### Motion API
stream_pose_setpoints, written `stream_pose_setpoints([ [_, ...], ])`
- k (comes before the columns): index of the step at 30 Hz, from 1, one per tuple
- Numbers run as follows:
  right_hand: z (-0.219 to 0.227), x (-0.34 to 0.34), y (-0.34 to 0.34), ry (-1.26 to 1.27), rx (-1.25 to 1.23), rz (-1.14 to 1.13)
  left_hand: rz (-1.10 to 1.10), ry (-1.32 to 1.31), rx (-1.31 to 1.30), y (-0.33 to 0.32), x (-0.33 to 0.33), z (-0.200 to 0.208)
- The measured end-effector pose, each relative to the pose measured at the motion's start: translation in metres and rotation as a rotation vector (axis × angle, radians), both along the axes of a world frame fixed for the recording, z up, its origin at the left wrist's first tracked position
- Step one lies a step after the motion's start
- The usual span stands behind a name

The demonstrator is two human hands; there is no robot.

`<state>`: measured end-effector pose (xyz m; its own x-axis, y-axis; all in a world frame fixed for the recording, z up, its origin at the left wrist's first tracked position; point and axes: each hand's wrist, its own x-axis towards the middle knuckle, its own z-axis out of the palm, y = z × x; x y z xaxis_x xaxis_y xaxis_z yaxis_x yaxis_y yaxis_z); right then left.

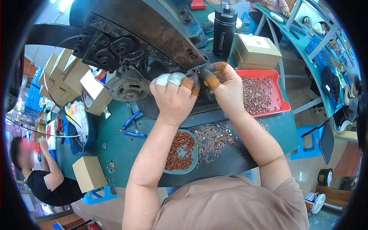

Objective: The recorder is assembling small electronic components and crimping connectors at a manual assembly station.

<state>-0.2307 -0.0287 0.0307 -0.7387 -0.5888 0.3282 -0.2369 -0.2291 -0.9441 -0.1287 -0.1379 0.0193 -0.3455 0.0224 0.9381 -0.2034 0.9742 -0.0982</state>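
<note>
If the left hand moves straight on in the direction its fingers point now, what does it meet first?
Probably the dark press: the left hand points up and away, its fingertips already at the small part at the press's working point. Depth is unclear.

Dark press machine [145, 34] of rough, greasy, rust-flecked metal, matt green counter [119, 149], orange rubber cots and white cloth tape on fingers [188, 83], glossy red plastic tray [264, 92], shiny copper-coloured metal terminals [180, 147], matt black bottle [224, 28], plain brown cardboard boxes [257, 50].

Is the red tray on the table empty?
No, the red tray holds a heap of small reddish-brown parts, beside the person's right hand.
</note>
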Motion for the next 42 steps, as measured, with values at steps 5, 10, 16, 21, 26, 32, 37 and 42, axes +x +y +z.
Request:
stream_pose_setpoints([
  [5,0.001,0.0,0.001,0.001,-0.027,0.01,0.014,-0.009,0.01,0.003,-0.002,0.001],
  [10,0.0,-0.001,0.0,-0.015,-0.008,0.024,0.013,-0.009,0.005,0.002,-0.002,0.002],
  [16,-0.002,-0.003,0.002,0.271,0.013,-0.085,0.007,0.018,-0.008,0.002,-0.005,0.003],
  [21,0.009,0.005,0.007,0.425,0.064,-0.085,0.003,0.012,-0.002,0.002,0.006,0.003],
  [26,0.014,0.01,0.032,0.25,0.098,0.115,-0.068,-0.187,0.22,0.022,0.051,0.012],
  [32,0.002,-0.027,0.102,0.445,0.403,-0.252,0.172,-0.793,0.79,0.058,0.134,0.0],
  [37,-0.011,-0.001,0.117,0.428,0.467,-0.038,0.251,-0.672,0.683,0.064,0.136,-0.03],
  [42,-0.021,0.029,0.107,0.496,0.451,0.217,0.231,-0.583,0.639,0.065,0.148,-0.031],
])
